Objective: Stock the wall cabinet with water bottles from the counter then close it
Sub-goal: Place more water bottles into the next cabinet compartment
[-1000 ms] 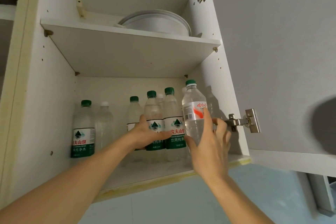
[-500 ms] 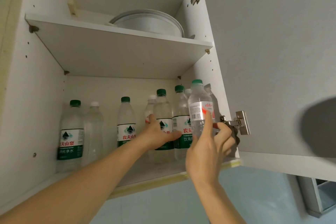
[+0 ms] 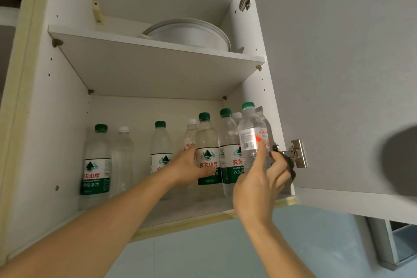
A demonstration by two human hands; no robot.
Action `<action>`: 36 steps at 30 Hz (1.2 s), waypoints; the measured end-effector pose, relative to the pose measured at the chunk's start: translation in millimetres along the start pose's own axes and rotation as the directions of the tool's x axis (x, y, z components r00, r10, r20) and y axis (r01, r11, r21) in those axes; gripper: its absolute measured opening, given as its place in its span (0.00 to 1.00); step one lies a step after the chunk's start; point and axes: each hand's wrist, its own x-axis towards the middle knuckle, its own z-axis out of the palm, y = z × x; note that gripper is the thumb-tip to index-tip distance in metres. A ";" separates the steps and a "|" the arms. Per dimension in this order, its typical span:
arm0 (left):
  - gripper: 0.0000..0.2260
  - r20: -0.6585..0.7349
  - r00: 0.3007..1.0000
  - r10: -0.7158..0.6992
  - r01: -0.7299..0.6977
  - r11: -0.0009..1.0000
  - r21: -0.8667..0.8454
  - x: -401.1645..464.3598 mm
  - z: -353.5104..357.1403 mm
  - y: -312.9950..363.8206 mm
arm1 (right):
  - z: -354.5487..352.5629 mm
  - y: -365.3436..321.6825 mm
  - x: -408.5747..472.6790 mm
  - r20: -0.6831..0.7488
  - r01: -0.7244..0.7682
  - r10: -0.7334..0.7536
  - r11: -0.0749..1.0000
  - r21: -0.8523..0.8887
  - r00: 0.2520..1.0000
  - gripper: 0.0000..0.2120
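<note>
Both arms reach up into the open wall cabinet (image 3: 67,119), and the step in hand looks like seating one more water bottle on the lower shelf (image 3: 180,212); the right hand (image 3: 259,183) holds a red-labelled bottle with a green cap (image 3: 251,133) at the right end of the shelf, close to the cabinet's right wall and the lower hinge (image 3: 293,153), its thumb stretched up along the label and its fingers curled round the far side of the bottle; whether the base already rests on the shelf I cannot tell, since the hand hides it; the left hand (image 3: 191,167) is curled round the green-labelled bottle (image 3: 207,149) standing upright near the middle, thumb across the front of its label, seemingly steadying it or nudging it to make room; a second green-labelled bottle (image 3: 228,153) stands between the two held bottles, touching or nearly touching both; further left stand more bottles, one with a green label at the far left (image 3: 97,165), a plain one with a white cap (image 3: 123,156) just beside it, and another green-capped one (image 3: 160,144); a white round dish (image 3: 189,34) sits on the upper shelf; the cabinet door (image 3: 338,74) hangs wide open on the right; the next move, as I judge it, calls for settling the red-labelled bottle upright without tipping its close neighbours, letting go with both hands, then either fetching more bottles from the counter, which is out of view, or swinging the door shut.
</note>
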 end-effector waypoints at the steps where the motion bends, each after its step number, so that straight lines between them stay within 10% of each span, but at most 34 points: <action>1: 0.27 -0.004 1.000 -0.002 0.002 0.999 0.039 -3.1 -5.6 -2.1 | 0.2 -0.9 -0.5 0.000 0.018 -0.018 1.000 -0.002 1.000 0.41; 7: 0.33 -0.247 0.967 -0.057 0.106 0.976 0.189 -8.6 -32.0 -28.6 | -1.3 -6.6 -3.2 0.022 0.256 -0.257 0.966 0.034 0.966 0.35; 12: 0.40 -0.404 0.910 -0.097 0.176 0.971 0.164 5.5 -54.8 -50.7 | 7.6 -44.7 23.4 0.213 0.537 -0.606 0.787 0.305 0.767 0.24; 20: 0.46 -0.218 0.944 -0.249 0.246 0.968 -0.041 11.3 -50.6 -73.7 | 61.8 -109.9 61.3 0.483 0.664 -0.699 0.694 0.279 0.527 0.26; 28: 0.27 -0.181 0.929 -0.324 0.314 0.946 -0.085 10.9 -54.1 -87.5 | 97.5 -152.1 173.1 0.737 0.594 -0.477 0.794 0.128 0.479 0.26; 36: 0.30 -0.215 0.935 -0.282 0.278 0.959 -0.050 16.8 -48.8 -93.4 | 131.7 -140.3 191.1 0.908 0.520 -0.179 0.853 -0.050 0.380 0.16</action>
